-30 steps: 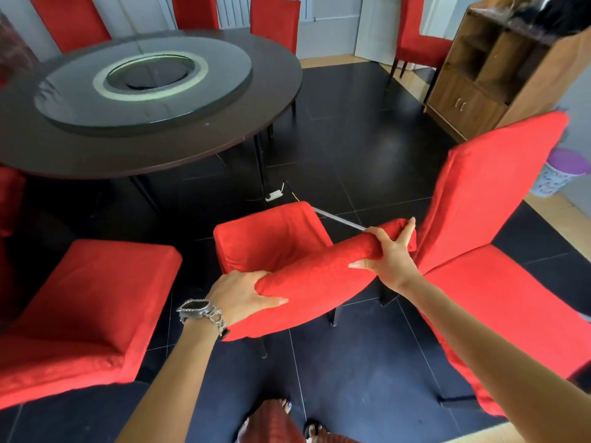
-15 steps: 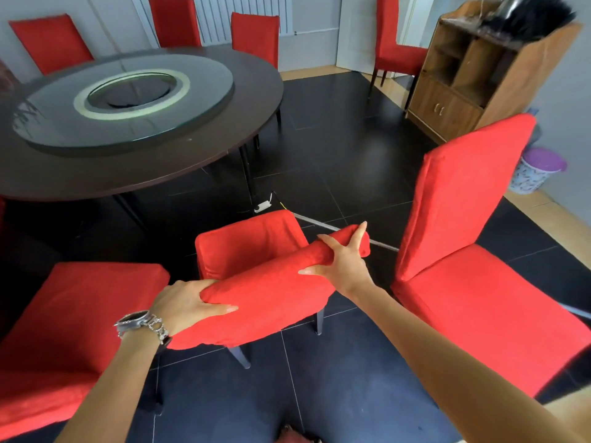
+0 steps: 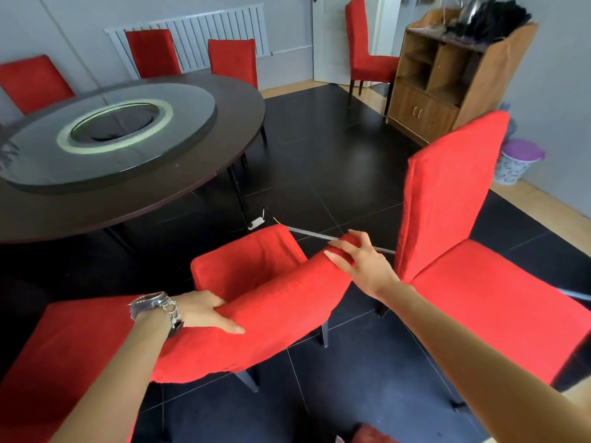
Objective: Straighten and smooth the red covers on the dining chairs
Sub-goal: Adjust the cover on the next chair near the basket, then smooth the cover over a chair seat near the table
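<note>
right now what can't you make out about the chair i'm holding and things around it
Head view only.
Left hand fingers: behind the chair back, only the thumb shows.
That chair's seat: near part hidden by its own back.
Left chair: cut off by the frame edge.
Cabinet top: dark clutter, too blurred to name.

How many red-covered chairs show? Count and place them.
7 chairs: three behind the round table, one by the door, one right, one lower left, one under both hands. More may be hidden.
</note>
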Demonstrator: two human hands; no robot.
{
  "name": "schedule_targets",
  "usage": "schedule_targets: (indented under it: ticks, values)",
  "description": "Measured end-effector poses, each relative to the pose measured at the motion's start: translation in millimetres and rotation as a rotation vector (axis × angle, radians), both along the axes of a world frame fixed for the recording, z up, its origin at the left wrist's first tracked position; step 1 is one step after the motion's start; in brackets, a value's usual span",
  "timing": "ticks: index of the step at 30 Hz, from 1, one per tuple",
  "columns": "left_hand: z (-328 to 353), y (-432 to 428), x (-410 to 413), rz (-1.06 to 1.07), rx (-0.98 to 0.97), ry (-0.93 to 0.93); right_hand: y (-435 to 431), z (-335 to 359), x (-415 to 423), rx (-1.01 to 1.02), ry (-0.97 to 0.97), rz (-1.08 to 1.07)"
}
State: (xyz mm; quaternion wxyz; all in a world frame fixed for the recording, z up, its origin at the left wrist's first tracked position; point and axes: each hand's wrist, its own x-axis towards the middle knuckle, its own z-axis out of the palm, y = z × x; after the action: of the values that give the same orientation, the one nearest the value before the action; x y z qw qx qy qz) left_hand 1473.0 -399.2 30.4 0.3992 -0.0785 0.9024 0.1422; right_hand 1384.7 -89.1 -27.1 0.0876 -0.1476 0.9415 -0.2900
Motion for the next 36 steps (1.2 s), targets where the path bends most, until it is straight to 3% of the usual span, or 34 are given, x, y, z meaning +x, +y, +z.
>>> schedule_targets:
  ticks: [10, 14, 17, 25, 36]
  values:
    - [3.8, 21.4, -31.1, 0.202, -0.033, -0.151, 39.0, -10.5, -37.3, -0.154, 0.197, 0.055]
    - [14.9, 71.6, -69.5, 0.306, 0.08, -0.108, 65.3, -5.4, -62.5, -0.333, 0.128, -0.045]
    - [17.8, 127.0, -108.4, 0.331, 0.165, -0.01, 97.1, 0.6, -78.4, -0.326, 0.031, -0.077]
    - [17.7, 222.7, -195.0, 0.149, 0.155, 0.038, 169.6, -12.4, -94.7, -0.273, -0.191, -0.112]
    - [15.6, 249.7, -333.3, -0.07, 0.11, 0.169, 187.4, -41.3, -133.0, -0.142, -0.363, -0.196]
